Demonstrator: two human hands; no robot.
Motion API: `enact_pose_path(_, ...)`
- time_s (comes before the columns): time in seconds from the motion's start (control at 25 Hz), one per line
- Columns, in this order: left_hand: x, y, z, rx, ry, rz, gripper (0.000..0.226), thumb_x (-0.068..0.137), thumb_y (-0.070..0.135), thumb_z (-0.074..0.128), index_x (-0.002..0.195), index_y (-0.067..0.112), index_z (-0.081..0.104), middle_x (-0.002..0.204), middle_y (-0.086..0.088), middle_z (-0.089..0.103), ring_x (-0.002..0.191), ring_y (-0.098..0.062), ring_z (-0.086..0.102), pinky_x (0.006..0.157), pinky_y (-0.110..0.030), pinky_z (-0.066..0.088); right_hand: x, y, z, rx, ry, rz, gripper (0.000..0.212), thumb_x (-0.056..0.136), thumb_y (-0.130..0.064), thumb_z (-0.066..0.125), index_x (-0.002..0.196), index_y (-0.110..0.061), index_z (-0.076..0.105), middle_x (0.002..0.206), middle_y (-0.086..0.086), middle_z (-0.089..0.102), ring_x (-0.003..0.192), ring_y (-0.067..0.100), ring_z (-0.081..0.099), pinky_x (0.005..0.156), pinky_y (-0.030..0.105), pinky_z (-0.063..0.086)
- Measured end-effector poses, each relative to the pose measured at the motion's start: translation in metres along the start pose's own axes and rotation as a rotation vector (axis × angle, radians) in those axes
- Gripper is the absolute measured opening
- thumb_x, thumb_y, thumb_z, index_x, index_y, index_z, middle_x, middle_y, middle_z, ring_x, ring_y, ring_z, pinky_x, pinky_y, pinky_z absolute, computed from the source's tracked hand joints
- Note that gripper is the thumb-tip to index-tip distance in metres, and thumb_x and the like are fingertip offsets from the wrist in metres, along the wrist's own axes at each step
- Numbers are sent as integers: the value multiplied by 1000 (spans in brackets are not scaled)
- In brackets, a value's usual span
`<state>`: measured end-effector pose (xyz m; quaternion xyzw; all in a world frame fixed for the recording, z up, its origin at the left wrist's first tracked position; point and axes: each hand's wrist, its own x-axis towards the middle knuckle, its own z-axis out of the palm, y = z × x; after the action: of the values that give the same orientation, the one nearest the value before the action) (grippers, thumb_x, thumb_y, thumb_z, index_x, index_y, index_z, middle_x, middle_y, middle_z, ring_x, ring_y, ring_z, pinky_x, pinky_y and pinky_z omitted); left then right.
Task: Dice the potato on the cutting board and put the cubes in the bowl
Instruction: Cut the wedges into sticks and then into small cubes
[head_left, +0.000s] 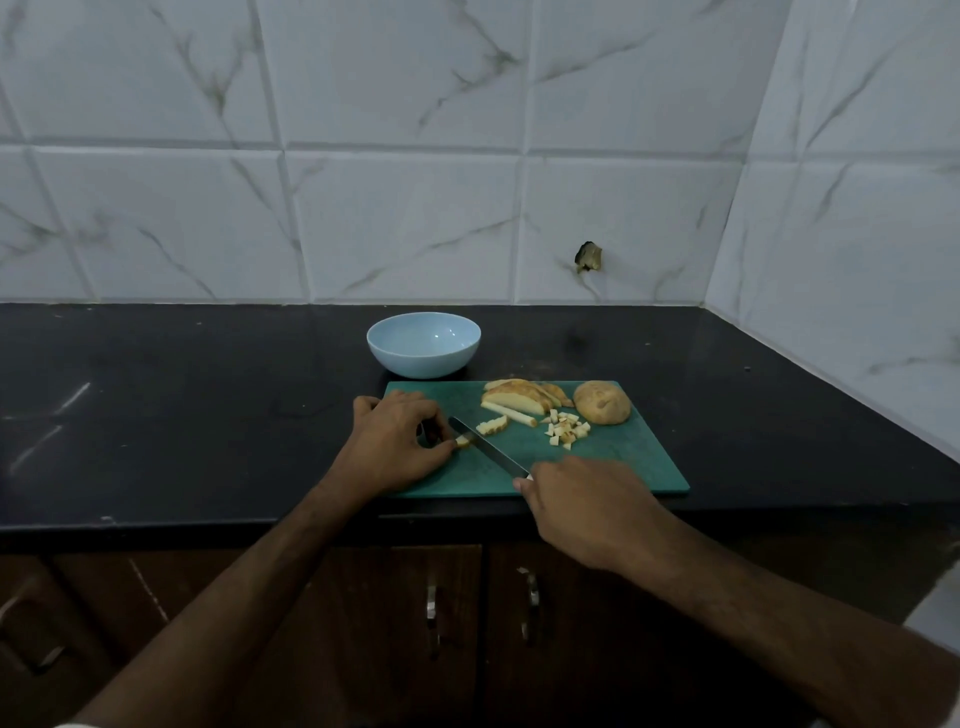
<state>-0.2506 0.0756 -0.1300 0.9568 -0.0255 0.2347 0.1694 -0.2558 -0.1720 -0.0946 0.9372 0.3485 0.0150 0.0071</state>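
Two hands dicing potato on one green rectangular cutting board (613, 457).
Left hand (397, 441) pinches a pale potato strip (464, 441); right hand (582, 506) grips one steel knife (488, 449). One unpeeled potato half (602, 402), stacked slices (519, 397) and roughly a dozen cubes (566, 428) remain aboard; one pale-blue round bowl (423, 345) stands just behind.

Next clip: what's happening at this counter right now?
A person is dicing potato on a green cutting board. The right hand grips a knife, its blade across a potato strip that the left hand pins down. A small pile of cubes, some slices and an uncut potato half lie on the board. The light blue bowl behind it looks empty.
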Motion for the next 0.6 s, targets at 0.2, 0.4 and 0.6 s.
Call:
enact_pose_path(0.2, -1, 3, -2, -7, 12, 5, 14, 83, 45, 71, 79, 36, 62, 84, 19, 58, 91, 0, 49, 90, -37, 29, 4, -3, 1, -30, 11, -3, 40, 109, -47, 27, 101, -22, 56, 81, -4, 55, 71, 10, 54, 67, 32, 44)
enact_pose_path(0.4, -2, 1, -1, -18, 20, -7, 21, 82, 56, 59, 80, 35, 62, 83, 19, 58, 92, 0, 49, 85, -36, 27, 6, 0, -6, 4, 32, 9, 42, 109, -48, 28, 100, -21, 58, 82, -3, 58, 76, 13, 59, 75, 37, 51)
enact_pose_path(0.6, 0, -1, 0, -12, 3, -14, 15, 83, 47, 68, 77, 35, 63, 82, 19, 58, 91, 0, 49, 89, -38, 30, 2, -5, 1, 20, -18, -7, 37, 110, -48, 27, 97, -24, 52, 82, -4, 56, 73, 10, 56, 62, 29, 41)
